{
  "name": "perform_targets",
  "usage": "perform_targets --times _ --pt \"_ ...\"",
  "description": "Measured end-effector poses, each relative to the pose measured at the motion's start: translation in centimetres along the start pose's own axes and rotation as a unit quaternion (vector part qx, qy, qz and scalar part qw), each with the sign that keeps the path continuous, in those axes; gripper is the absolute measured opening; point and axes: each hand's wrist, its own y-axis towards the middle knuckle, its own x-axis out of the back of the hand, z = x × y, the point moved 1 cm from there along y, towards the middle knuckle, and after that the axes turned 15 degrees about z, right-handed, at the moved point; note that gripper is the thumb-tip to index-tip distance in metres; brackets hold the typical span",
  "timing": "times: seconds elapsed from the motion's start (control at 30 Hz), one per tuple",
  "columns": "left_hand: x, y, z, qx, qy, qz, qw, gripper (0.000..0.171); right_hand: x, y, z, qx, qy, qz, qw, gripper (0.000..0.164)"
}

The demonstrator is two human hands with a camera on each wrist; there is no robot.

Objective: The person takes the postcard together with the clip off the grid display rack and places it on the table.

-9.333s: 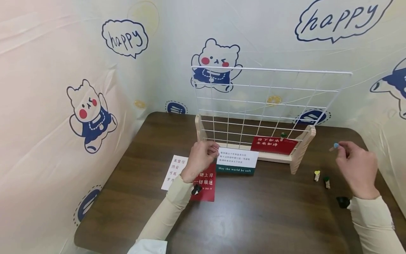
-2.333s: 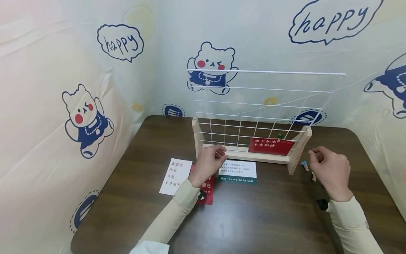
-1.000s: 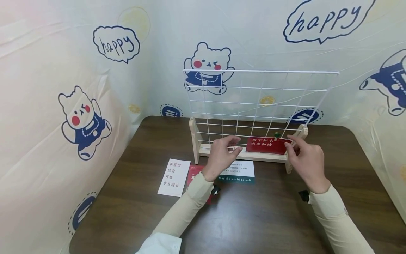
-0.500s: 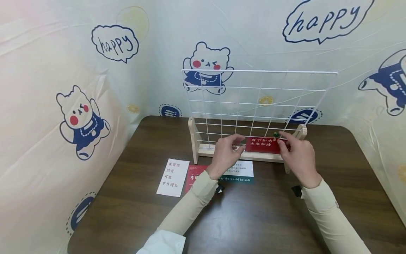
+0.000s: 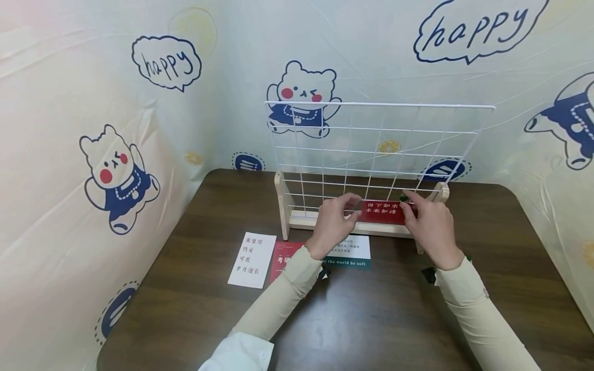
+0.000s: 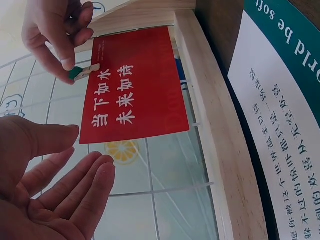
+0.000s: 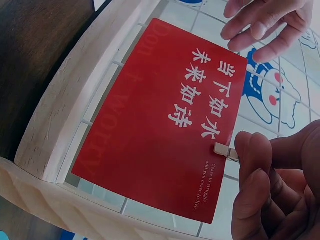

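Note:
A red card [image 5: 382,212] with white Chinese characters stands against the lower right of a white wire grid rack [image 5: 380,104] with wooden feet. On the card's top edge sits a small wooden clothespin [image 7: 225,150] with a green top [image 6: 75,73]. My right hand [image 5: 433,226] pinches this clothespin between thumb and forefinger. Beside the card's left edge is my left hand [image 5: 331,224], thumb and fingers parted around its upper corner and holding nothing. In the left wrist view its fingertips stop just short of the card.
In front of the rack lies a white and green card [image 5: 355,257], partly covered by my left hand. Further left are a second red card [image 5: 285,252], partly under my left sleeve, and a white card [image 5: 252,260]. Patterned curtains surround the table [image 5: 371,319] behind and at the left.
Earlier, my left hand held the white and green card and my right a blue-topped clothespin; both were put down. Both hands moved to the clipped red card, and my right hand took its clothespin.

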Motion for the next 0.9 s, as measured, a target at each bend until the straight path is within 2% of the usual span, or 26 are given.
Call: perform_targets --times 0.3,0.67,0.9 --pt "-0.45 0.39 0.15 0.003 0.005 0.000 1.0000 0.029 -0.31 0.65 -0.29 0.001 -0.023 0.012 1.000 0.034" --pt "-0.64 0.80 0.02 0.008 0.011 -0.005 0.9999 0.023 -0.58 1.03 -0.70 0.006 -0.024 0.024 0.999 0.031" --pt "-0.74 0.92 0.10 0.003 0.015 -0.008 0.9999 0.021 -0.21 0.94 -0.53 0.011 -0.020 0.011 1.000 0.028"
